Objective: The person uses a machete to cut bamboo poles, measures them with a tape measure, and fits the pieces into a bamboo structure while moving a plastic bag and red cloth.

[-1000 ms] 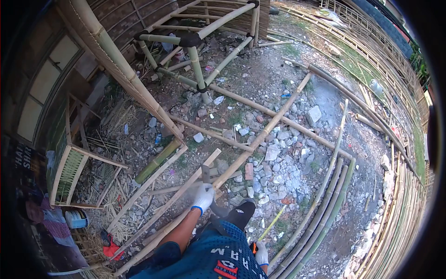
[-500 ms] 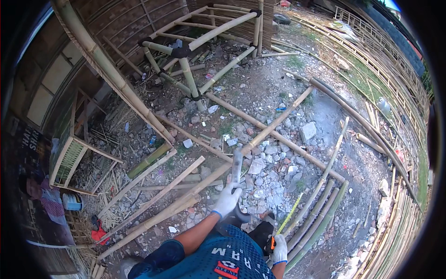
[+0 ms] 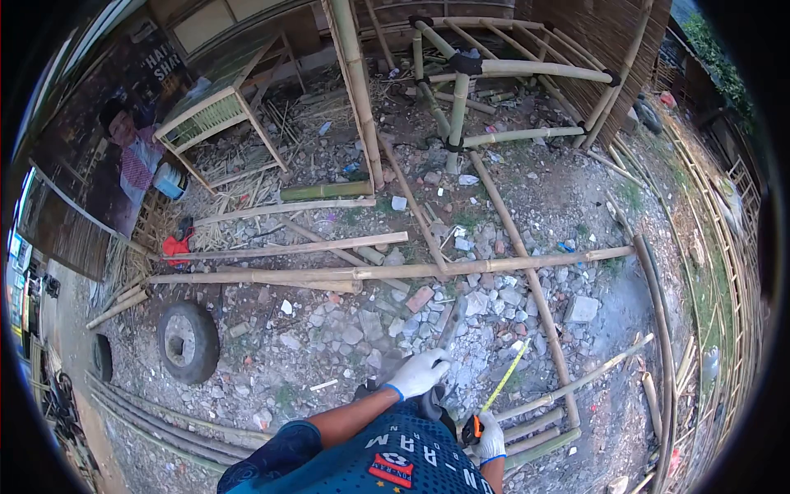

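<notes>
My left hand [image 3: 420, 373], in a white glove, is closed in front of my shirt. From its fingers a long, grey, blade-like tool [image 3: 450, 326] points away over the rubble; I cannot tell its exact kind. White-gloved too, my right hand [image 3: 490, 436] grips an orange and black tape measure [image 3: 472, 430] low at my right side. Its yellow tape sticks out forward above the stony ground. Beyond my left hand lies a long bamboo pole [image 3: 395, 272], crossed by another pole [image 3: 539, 296]. Cut bamboo lengths [image 3: 535, 449] lie beside my right hand.
A bamboo frame [image 3: 527, 70] with black-wrapped joints stands at the back. An upright pole [image 3: 352, 82] rises left of it. A slatted bamboo piece [image 3: 210, 119] stands back left, an old tyre [image 3: 188, 342] lies at left, and broken stones [image 3: 582, 309] cover the ground.
My view has turned left, bringing the tyre into sight. The grey tool has swung with my left hand and now slants to the right. My right hand keeps the tape measure.
</notes>
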A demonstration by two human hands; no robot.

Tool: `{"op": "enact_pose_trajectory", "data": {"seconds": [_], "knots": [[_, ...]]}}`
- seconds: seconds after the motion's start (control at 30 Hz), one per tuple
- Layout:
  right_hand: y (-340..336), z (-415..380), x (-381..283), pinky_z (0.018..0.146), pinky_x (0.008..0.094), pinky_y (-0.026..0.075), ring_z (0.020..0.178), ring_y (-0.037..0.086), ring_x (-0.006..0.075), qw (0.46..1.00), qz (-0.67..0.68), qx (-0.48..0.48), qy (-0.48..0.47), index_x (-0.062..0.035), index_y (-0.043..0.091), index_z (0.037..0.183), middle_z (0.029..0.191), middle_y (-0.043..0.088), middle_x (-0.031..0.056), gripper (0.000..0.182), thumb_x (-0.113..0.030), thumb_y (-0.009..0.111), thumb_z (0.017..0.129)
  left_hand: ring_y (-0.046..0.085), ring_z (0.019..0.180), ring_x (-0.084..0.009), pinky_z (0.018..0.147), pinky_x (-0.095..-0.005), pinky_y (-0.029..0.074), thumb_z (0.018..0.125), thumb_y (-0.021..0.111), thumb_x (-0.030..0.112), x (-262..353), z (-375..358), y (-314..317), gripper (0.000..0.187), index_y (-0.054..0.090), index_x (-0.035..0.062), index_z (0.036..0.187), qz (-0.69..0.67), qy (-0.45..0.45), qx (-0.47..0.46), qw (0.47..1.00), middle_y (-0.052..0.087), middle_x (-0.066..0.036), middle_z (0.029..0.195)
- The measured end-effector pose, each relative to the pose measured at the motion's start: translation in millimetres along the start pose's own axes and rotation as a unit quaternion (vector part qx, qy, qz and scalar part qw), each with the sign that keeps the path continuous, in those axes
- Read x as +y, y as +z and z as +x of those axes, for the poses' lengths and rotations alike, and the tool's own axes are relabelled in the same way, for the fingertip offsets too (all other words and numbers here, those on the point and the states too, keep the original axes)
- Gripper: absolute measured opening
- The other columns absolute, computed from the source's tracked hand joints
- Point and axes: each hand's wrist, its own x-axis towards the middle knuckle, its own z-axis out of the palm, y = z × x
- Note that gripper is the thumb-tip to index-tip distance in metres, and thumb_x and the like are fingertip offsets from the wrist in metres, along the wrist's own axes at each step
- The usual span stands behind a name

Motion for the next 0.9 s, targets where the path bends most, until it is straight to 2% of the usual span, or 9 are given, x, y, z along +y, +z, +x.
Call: {"op": "enact_pose_trajectory", "data": {"seconds": [0.13,0.23,0.3,0.4,0.47,0.6,0.7,0.8,0.9], "knots": [[9.9,14.2,-23.9,0.059,0.0363,0.052,0.067,0.059,0.0193,0.996,-0.082,-0.004,0.023,-0.0111,0.061,0.096,0.082,0.059,0.0037,0.014,-0.023,0.053,0.1,0.071,0.103,-0.0364,0.092,-0.0442,0.053,0.099,0.061,0.031,3.0,-21.0,5.4,0.031,0.073,0.0046,0.11,-0.009,0.019,0.06,0.998,0.075,-0.018,0.107],[48.8,3.7,-53.2,0.058,0.0357,0.051,0.067,0.059,0.0179,0.973,-0.207,-0.096,-0.02,-0.0116,0.061,0.093,0.081,0.059,0.0027,0.015,-0.023,0.054,0.101,0.071,0.103,-0.0365,0.091,-0.0449,0.054,0.099,0.063,0.034,13.5,-34.7,1.2,0.032,0.074,0.0051,0.108,0.028,0.001,0.084,0.996,0.075,-0.017,0.105],[67.5,3.9,-60.1,0.065,0.0319,0.049,0.072,0.057,0.0131,0.936,-0.319,-0.131,-0.065,-0.0094,0.065,0.096,0.084,0.06,0.0015,0.018,-0.024,0.055,0.102,0.071,0.102,-0.0365,0.09,-0.0451,0.054,0.098,0.064,0.037,31.0,-45.4,-9.0,0.034,0.074,0.0059,0.108,0.039,-0.023,0.072,0.996,0.076,-0.017,0.104],[91.8,8.0,-58.9,0.071,0.0288,0.047,0.078,0.054,0.0105,0.871,-0.455,-0.151,-0.109,-0.0056,0.067,0.102,0.087,0.061,0.0008,0.023,-0.026,0.057,0.103,0.072,0.101,-0.0358,0.1,-0.0466,0.046,0.096,0.067,0.045,31.4,-55.1,-11.6,0.039,0.076,0.0094,0.109,0.031,-0.051,0.058,0.996,0.077,-0.014,0.104],[119.1,-14.1,-58.0,0.07,0.029,0.047,0.078,0.055,0.0111,0.878,-0.44,-0.161,-0.1,-0.0053,0.068,0.103,0.088,0.062,0.0012,0.023,-0.026,0.058,0.103,0.073,0.1,-0.0352,0.108,-0.0481,0.038,0.094,0.068,0.05,40.9,-64.8,-22.6,0.043,0.077,0.0108,0.11,0.084,-0.065,0.046,0.993,0.078,-0.014,0.104],[124.6,-12.9,-44.9,0.069,0.0291,0.047,0.078,0.057,0.011,0.884,-0.432,-0.16,-0.083,-0.0031,0.07,0.109,0.089,0.065,0.0021,0.027,-0.027,0.059,0.103,0.073,0.096,-0.0346,0.108,-0.0445,0.04,0.094,0.069,0.05,13.3,-63.6,-19.7,0.043,0.077,0.0098,0.109,0.024,-0.069,0.04,0.996,0.078,-0.014,0.1],[133.6,-25.8,-42.7,0.069,0.0289,0.046,0.078,0.054,0.0106,0.878,-0.443,-0.16,-0.083,-0.0051,0.069,0.105,0.087,0.061,0.0005,0.021,-0.024,0.06,0.102,0.073,0.089,-0.0348,0.1,-0.0426,0.046,0.095,0.068,0.049,14.4,-63.9,-35.2,0.044,0.076,0.0077,0.106,0.07,-0.052,0.064,0.994,0.077,-0.014,0.091],[153.3,-38.4,-39.4,0.073,0.0278,0.046,0.08,0.055,0.0098,0.881,-0.442,-0.152,-0.078,-0.0047,0.069,0.105,0.089,0.063,0.0002,0.02,-0.022,0.059,0.102,0.072,0.083,-0.0361,0.086,-0.0448,0.052,0.097,0.064,0.049,2.0,-54.6,-51.8,0.045,0.075,0.0052,0.103,0.043,-0.064,-0.021,0.997,0.075,-0.016,0.084],[173.2,-34.4,-27.4,0.075,0.0271,0.046,0.083,0.056,0.0094,0.889,-0.435,-0.137,-0.045,-0.0046,0.069,0.107,0.092,0.065,0.0005,0.02,-0.022,0.059,0.103,0.072,0.079,-0.0372,0.076,-0.0474,0.054,0.1,0.06,0.048,-37.3,-47.0,-47.8,0.047,0.074,0.0036,0.102,0.012,-0.018,-0.012,1.0,0.073,-0.018,0.079]]}}
